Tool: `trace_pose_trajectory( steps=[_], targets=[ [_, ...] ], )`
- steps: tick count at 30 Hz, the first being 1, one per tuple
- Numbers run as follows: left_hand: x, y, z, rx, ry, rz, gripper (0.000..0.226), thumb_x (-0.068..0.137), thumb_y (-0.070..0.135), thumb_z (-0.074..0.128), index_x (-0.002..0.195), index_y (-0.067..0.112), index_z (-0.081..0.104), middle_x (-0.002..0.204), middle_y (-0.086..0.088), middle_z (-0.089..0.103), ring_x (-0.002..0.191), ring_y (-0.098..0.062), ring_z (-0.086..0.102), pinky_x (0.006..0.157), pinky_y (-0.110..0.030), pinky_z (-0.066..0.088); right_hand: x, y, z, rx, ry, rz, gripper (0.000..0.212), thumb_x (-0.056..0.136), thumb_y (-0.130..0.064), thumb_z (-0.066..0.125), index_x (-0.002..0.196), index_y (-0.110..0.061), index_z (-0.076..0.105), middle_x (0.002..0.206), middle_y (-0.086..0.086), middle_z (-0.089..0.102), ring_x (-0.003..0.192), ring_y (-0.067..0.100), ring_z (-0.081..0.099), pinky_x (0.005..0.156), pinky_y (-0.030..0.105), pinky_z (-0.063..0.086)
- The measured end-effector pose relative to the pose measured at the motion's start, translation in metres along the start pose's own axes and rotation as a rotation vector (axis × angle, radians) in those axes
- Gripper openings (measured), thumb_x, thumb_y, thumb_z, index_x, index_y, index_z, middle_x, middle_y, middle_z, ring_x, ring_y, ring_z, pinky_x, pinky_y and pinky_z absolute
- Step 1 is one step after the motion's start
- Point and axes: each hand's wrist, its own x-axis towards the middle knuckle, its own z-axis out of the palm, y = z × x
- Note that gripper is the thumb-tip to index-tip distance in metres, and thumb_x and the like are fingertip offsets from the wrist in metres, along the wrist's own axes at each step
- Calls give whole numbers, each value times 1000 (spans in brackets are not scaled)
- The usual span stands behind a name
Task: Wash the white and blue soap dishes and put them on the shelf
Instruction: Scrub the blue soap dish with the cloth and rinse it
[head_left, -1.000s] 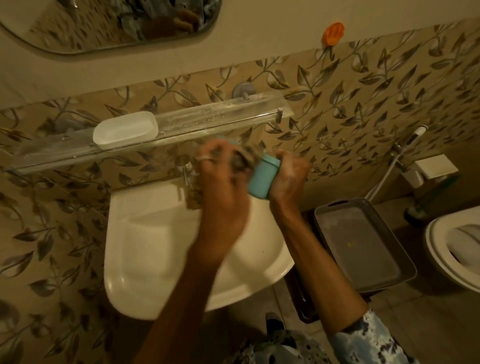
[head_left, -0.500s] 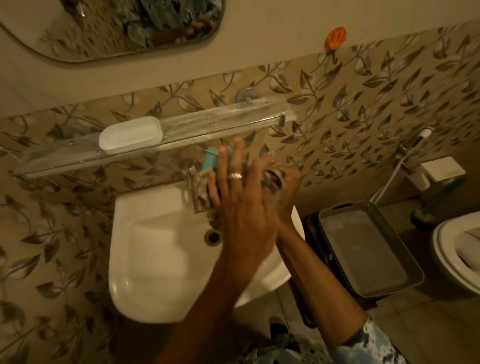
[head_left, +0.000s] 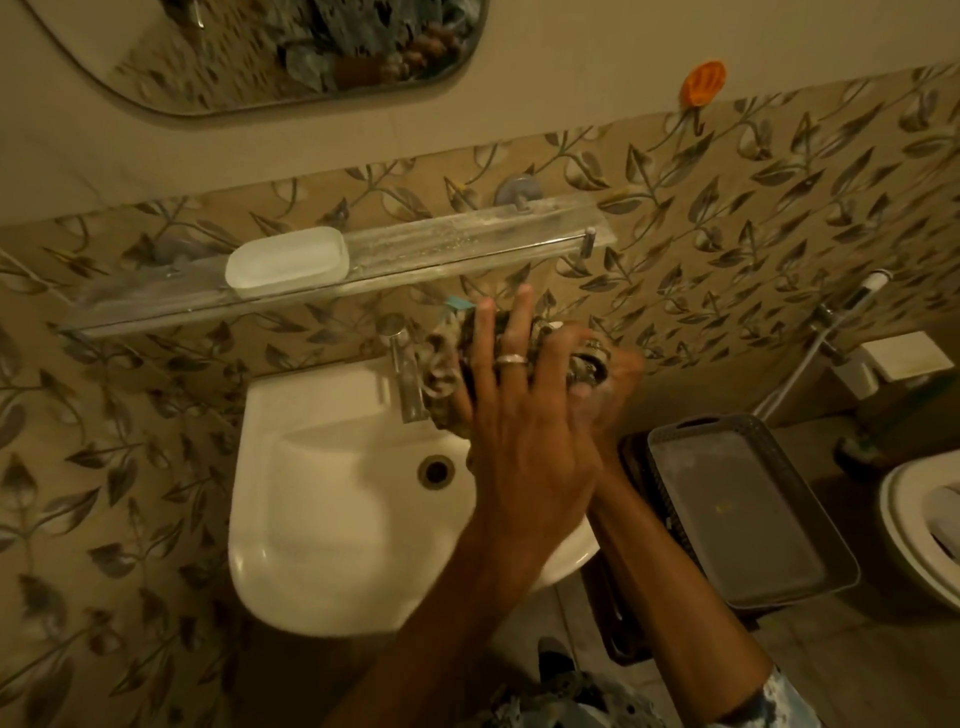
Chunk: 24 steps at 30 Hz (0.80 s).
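Observation:
The white soap dish (head_left: 285, 257) lies on the glass shelf (head_left: 467, 244), left of its middle. Over the back right of the basin, both hands work on the blue soap dish (head_left: 459, 302); only one blue corner shows above my fingers. My left hand (head_left: 511, 415), with a ring on it, lies on top with fingers spread and presses a mottled scrubbing pad (head_left: 441, 376) against the dish. My right hand (head_left: 610, 395) is soapy and grips the dish from the right, partly hidden behind the left hand.
A white basin (head_left: 332, 509) with a chrome tap (head_left: 402, 374) hangs under the shelf. A grey tray (head_left: 737, 514) stands to the right of the basin. Further right are a toilet (head_left: 919, 530) and a hand sprayer (head_left: 872, 283). A mirror (head_left: 260, 47) hangs above.
The blue dish was in plain view between my hands a second ago. My left hand has slid over it with the pad and now covers nearly all of it.

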Motion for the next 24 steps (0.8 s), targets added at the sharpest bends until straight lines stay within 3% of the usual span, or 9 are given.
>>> trace_pose_trajectory(
  steps=[3,5,8,11,13,16,18,20,24],
  targets=[
    [20,-26,-12,-58,-30,3,40,93,40,25,124,30,48,154,0,29,145,-19,15,117,-51,6,1,-3,-2,-51,67,-20,40,82,-25,47,46,-8,50,44,-11,45,42,5,45,42,30,34],
    [36,-41,-20,-133,-54,-96,38,94,35,29,127,26,46,150,-3,33,139,-19,26,115,-48,19,1,-5,-3,-36,101,55,36,72,-33,46,43,-11,43,42,-6,44,46,13,47,42,27,33],
    [56,-58,-26,-343,-134,-243,30,99,31,33,120,19,51,116,-3,57,105,-12,50,90,-29,42,1,1,-7,7,101,151,39,63,-43,45,48,-7,40,50,20,38,55,27,46,51,33,35],
    [64,-79,-27,-582,-282,-333,33,97,40,38,110,18,58,98,4,65,91,-10,61,80,-24,44,3,18,-13,110,155,355,50,56,-52,52,74,-5,52,69,20,48,63,31,52,57,33,40],
    [59,-90,-27,-659,-377,-283,38,86,50,50,108,21,59,98,9,66,90,0,63,77,-17,46,4,30,-19,259,89,533,66,54,-63,62,84,-4,56,82,23,57,71,33,60,63,35,47],
    [51,-96,-21,-637,-357,-217,27,76,46,64,97,31,57,89,17,62,84,5,61,73,-15,49,8,43,-24,342,-55,657,81,50,-80,64,80,-6,63,76,17,67,67,30,66,62,33,53],
    [50,-100,-15,-529,-290,-205,34,77,53,62,99,29,58,96,9,61,92,-8,59,83,-29,51,14,48,-28,190,-76,539,66,60,-78,58,70,-13,64,70,9,69,66,23,67,58,29,52],
    [48,-103,-10,-346,-256,-209,46,79,55,58,112,23,56,105,0,52,100,-13,51,90,-33,46,23,52,-34,-126,-151,207,49,79,-62,49,76,-17,68,77,6,69,76,19,65,64,27,50],
    [44,-87,-4,-93,-192,15,38,83,45,55,106,14,58,97,-1,48,102,-19,41,85,-37,39,27,49,-22,-490,-386,-204,35,96,-32,39,91,-10,66,88,2,65,84,9,57,75,16,42]
  ],
)
